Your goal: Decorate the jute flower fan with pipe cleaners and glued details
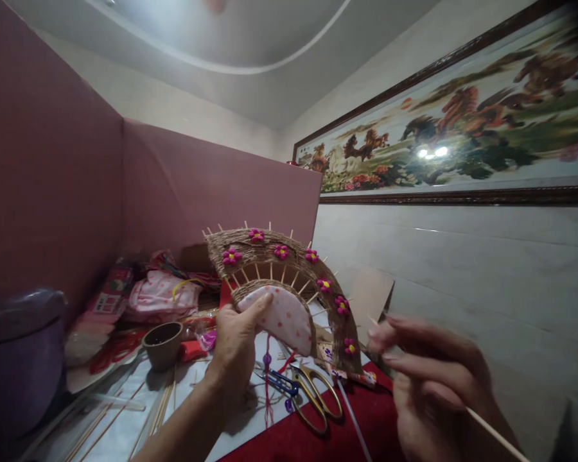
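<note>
My left hand holds up a handmade fan, thumb pressed on its white half-round centre with pink dots. Brown twine is woven over thin sticks in an arc, and the stick ends poke out along the outer edge. Several magenta flowers with yellow middles sit on the twine band. From the fan's bottom hangs a red tassel with a purple bead. Right of the fan and apart from it, my right hand is closed around a thin wooden stick; its tip shows beyond the fingertips.
Gold-handled scissors lie on the table below the fan, partly over a red cloth. At left are a small round cup, loose sticks, bagged supplies and a lidded purple bin. Pink panels stand behind.
</note>
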Demonstrator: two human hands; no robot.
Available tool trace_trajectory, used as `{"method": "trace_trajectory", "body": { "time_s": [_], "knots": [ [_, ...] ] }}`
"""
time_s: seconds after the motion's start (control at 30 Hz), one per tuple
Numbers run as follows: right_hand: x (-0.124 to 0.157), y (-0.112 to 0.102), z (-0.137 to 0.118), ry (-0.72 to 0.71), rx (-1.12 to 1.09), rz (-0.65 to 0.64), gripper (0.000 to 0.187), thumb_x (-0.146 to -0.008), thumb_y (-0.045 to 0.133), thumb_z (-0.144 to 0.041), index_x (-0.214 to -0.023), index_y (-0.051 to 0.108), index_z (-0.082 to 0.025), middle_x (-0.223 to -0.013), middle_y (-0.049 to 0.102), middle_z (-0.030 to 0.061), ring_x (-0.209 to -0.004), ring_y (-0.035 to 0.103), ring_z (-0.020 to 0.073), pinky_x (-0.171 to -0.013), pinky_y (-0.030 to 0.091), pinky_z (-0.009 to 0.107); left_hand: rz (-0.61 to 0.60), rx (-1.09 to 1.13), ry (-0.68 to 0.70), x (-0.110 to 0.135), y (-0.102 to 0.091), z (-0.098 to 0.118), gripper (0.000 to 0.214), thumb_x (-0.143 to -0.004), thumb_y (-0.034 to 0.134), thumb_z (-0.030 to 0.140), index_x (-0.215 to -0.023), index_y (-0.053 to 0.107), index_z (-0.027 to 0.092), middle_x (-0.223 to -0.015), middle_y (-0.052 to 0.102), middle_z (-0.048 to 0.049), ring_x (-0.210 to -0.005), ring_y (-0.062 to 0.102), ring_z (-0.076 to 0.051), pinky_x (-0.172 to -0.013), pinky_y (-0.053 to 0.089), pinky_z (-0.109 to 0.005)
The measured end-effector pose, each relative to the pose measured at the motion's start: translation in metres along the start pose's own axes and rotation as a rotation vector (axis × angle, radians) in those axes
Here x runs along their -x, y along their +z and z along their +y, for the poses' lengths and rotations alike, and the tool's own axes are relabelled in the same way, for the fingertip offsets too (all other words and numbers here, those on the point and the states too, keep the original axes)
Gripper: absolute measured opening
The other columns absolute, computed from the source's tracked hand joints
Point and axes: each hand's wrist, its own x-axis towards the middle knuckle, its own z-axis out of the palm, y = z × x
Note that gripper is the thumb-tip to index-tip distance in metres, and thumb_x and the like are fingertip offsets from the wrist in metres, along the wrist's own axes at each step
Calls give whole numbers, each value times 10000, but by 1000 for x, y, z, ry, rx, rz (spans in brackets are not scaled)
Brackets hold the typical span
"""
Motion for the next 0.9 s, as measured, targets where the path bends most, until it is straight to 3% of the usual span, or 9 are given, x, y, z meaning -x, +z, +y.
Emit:
{"method": "trace_trajectory", "body": {
  "time_s": [0.03,0.13,0.23,0.3,0.4,0.57,0.63,0.73,0.9],
  "knots": [
    [7,-7,3,16,91,-65,190,-914,420,-237,-1002,587,-220,-1100,539,83,-916,597,205,-790,522,361,22,12,9,-2,0,0,332,-495,820,186,-779,678,89,-694,698,-48,-578,621,-125,-549,496,-220],
    [31,-22,24,59,204,-27,238,-901,401,-151,-1037,589,-200,-1023,592,92,-916,591,213,-795,492,357,49,48,20,-5,0,3,315,-471,825,163,-740,681,86,-682,700,-49,-569,622,-118,-539,499,-205],
    [53,-30,61,123,283,-152,187,-851,493,-131,-994,592,-201,-929,617,67,-859,596,188,-757,488,308,45,69,18,-7,2,6,285,-483,817,145,-726,681,86,-679,698,-44,-573,620,-114,-542,508,-199],
    [64,-33,88,263,356,-281,127,-856,489,-189,-914,602,-200,-894,629,67,-832,601,192,-718,492,303,48,86,34,-9,2,10,272,-508,805,130,-744,676,91,-702,697,-39,-592,623,-113,-554,518,-200],
    [79,-37,125,471,345,-557,201,-859,413,-209,-844,613,-189,-852,643,72,-796,610,196,-699,500,317,80,117,73,-13,2,17,203,-579,757,82,-754,660,113,-695,684,-12,-587,621,-107,-539,523,-191],
    [107,-27,171,447,291,-848,290,-746,576,-244,-1023,604,-162,-1049,623,128,-968,560,247,-849,446,403,106,223,59,-19,2,38,164,-779,521,-27,-732,603,107,-618,642,1,-532,593,-82,-529,531,-181],
    [118,-17,182,462,367,-984,321,-707,625,-273,-1006,604,-157,-1037,624,128,-953,551,249,-841,432,388,154,236,-20,-20,2,45,219,-802,458,-58,-689,574,90,-545,590,9,-462,543,-57,-476,495,-136],
    [127,-1,189,482,395,-1095,169,-677,606,-195,-840,628,-155,-887,647,96,-845,566,219,-773,431,323,191,202,-73,-19,1,51,252,-796,435,-85,-643,551,79,-501,543,9,-424,506,-45,-451,471,-114],
    [125,7,190,491,400,-1109,217,-649,583,-161,-863,606,-136,-865,628,97,-820,552,212,-757,416,308,180,147,-35,-16,1,50,235,-779,440,-87,-668,585,62,-575,595,-40,-508,577,-91,-519,535,-189]
  ]
}}
